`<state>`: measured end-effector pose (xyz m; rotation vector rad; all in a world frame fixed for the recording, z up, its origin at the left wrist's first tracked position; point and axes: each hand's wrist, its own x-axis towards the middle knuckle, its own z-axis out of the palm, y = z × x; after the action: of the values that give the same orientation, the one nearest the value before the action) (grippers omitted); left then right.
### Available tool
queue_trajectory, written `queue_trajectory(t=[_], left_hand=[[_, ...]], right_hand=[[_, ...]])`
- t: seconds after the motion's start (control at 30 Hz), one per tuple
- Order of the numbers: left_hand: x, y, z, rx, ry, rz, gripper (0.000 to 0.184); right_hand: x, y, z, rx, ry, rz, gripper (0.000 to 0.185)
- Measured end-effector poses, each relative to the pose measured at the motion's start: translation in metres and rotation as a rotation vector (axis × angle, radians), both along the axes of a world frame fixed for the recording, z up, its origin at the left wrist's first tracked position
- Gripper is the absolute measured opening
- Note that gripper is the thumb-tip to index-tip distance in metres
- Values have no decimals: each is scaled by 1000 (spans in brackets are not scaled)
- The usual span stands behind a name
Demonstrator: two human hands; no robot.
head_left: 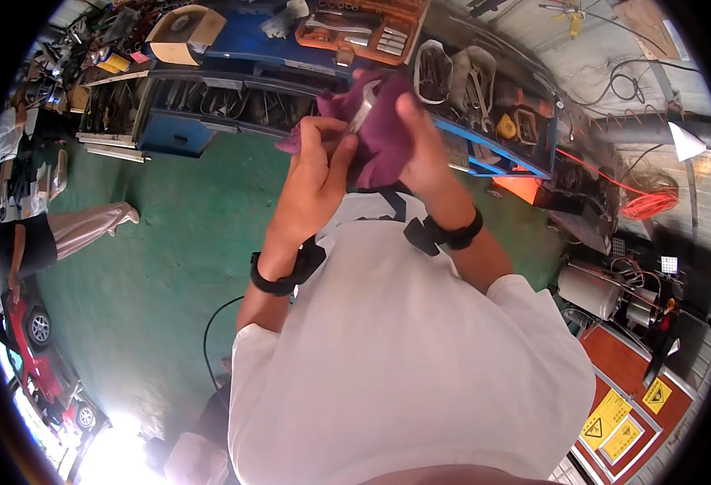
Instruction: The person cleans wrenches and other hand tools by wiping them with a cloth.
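Observation:
A metal wrench [363, 109] lies against a purple cloth [384, 137], both held up in front of the workbench. My left hand [315, 170] pinches the wrench's lower end between thumb and fingers. Around the cloth's right side is my right hand [430, 158], its thumb raised beside the cloth and its other fingers mostly hidden behind it. Black bands circle both wrists.
Behind the hands stands a blue workbench [266, 61] with open tool drawers. It bears an orange socket case [363, 28] and a cardboard box [184, 34]. White containers [434, 73] hold tools. Another person [36, 238] stands at the far left.

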<state>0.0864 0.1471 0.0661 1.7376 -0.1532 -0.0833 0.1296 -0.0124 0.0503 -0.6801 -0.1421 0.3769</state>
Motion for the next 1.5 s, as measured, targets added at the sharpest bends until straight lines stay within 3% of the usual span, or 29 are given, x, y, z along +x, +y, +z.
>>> queue_trajectory(t=[0.07,0.13,0.2,0.27,0.3,0.37,0.6,0.77,0.87,1.07,1.13,1.47,1.5], left_hand=[[2,-1,4,-26,-108,11,21],[0,-1,-1,29,-101,12,20],[0,-3,-10,84,-99,12,19],[1,-6,-17,171,-340,7,25],[-1,-4,-13,173,-342,10,25],[-9,2,0,278,-85,-39,28],[-17,15,-23,144,22,-126,17],[-26,11,-25,25,132,-79,13],[-33,10,-28,137,100,-57,15],[-38,10,-36,53,55,-22,15],[-36,10,-34,42,33,-22,15],[-30,25,-16,104,-119,-54,12],[-31,27,-21,105,-120,-40,12]], right_hand=[[-5,12,2,-57,6,-67,43],[-5,11,1,-370,-96,-184,37],[0,5,3,-386,-93,-184,31],[4,-1,1,-399,-70,-216,30],[7,-5,6,-422,-69,-248,30],[16,-21,13,-395,-66,-270,31],[16,-41,14,-299,-62,-326,35],[15,-44,14,-313,-62,-233,30],[16,-48,12,-270,-94,-177,28],[5,-34,-6,-173,-53,-185,31],[6,-32,-7,-294,-130,44,31],[29,-51,12,-389,-233,-52,36],[30,-51,16,-568,-260,-33,34]])
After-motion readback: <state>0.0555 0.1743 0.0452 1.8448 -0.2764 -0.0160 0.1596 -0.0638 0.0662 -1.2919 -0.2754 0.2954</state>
